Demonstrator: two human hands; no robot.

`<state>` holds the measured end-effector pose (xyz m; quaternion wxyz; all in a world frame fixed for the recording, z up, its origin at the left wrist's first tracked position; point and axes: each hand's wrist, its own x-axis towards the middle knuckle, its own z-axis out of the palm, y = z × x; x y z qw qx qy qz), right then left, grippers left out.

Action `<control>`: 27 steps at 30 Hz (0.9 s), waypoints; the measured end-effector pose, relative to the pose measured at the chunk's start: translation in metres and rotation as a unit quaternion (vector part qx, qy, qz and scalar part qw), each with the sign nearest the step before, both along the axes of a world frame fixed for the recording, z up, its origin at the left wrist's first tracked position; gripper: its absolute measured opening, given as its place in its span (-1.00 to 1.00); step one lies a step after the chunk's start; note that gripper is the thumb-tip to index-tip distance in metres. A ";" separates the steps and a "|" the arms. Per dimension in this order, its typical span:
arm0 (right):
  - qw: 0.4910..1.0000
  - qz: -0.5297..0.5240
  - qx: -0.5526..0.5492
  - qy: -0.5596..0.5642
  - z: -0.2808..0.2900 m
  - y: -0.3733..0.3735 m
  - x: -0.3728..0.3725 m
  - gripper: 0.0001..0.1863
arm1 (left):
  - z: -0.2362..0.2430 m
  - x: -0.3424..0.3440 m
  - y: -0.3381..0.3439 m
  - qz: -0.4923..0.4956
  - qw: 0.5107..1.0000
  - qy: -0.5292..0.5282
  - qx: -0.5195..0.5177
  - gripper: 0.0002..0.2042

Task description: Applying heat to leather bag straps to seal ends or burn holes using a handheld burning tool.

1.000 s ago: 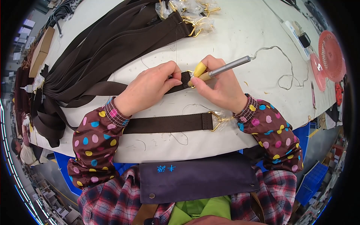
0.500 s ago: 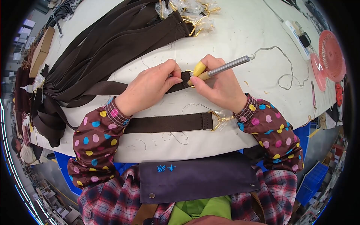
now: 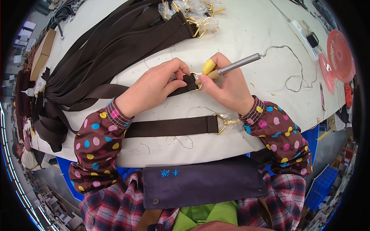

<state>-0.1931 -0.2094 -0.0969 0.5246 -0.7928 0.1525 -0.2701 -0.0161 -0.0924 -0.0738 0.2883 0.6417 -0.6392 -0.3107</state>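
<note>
Pinches a brown strap (image 3: 190, 82) in left hand (image 3: 152, 86) thumb and forefinger, upper centre of frame.
Grips a silver-barrelled tool (image 3: 242, 63) in right hand (image 3: 230, 87) fingers, with the strap's end between both hands' fingertips.

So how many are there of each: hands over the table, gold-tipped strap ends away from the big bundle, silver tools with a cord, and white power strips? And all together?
Hands: 2 (left hand, right hand)
Gold-tipped strap ends away from the bundle: 2 (held strap end, lying strap end)
Silver tool with a cord: 1
White power strip: 1
Total: 6
</note>
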 end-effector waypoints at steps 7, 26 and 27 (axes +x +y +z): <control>1.000 0.011 0.003 0.025 -0.001 -0.002 -0.001 -0.76 | 0.000 0.007 -0.011 -0.089 0.995 -0.047 -0.014 -0.91; 0.999 0.018 -0.019 0.035 -0.002 -0.003 0.001 -0.76 | -0.004 0.004 -0.011 -0.049 0.999 -0.016 0.012 -0.92; 0.999 0.018 -0.023 0.036 -0.002 -0.003 0.001 -0.76 | -0.003 0.003 -0.011 -0.046 0.999 -0.014 0.019 -0.91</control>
